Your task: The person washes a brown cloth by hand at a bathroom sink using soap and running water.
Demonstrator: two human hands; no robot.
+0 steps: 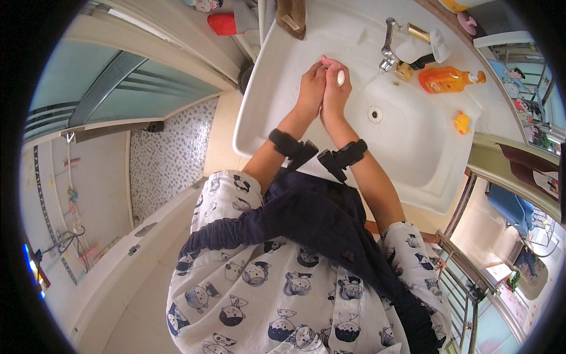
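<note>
Over the white washbasin (407, 163), both hands are pressed together in the upper middle of the head view. My right hand (338, 86) has a white, rounded object (341, 78), perhaps a bar of soap, lying against its thumb side. Against it rests my left hand (313, 84); something pink (327, 60) shows at the fingertips, too small to name. What lies between the palms is hidden. Right of the hands, a thin stream of water appears to come from the chrome faucet (387, 64). Each wrist wears a black strap with a device.
An orange pump bottle (444, 80) and a yellow rubber duck (462, 122) rest on the basin's right side. A yellowish piece (404, 71) lies by the faucet. The drain (375, 114) is right of the hands. A brown cloth (292, 17) hangs over the top left rim.
</note>
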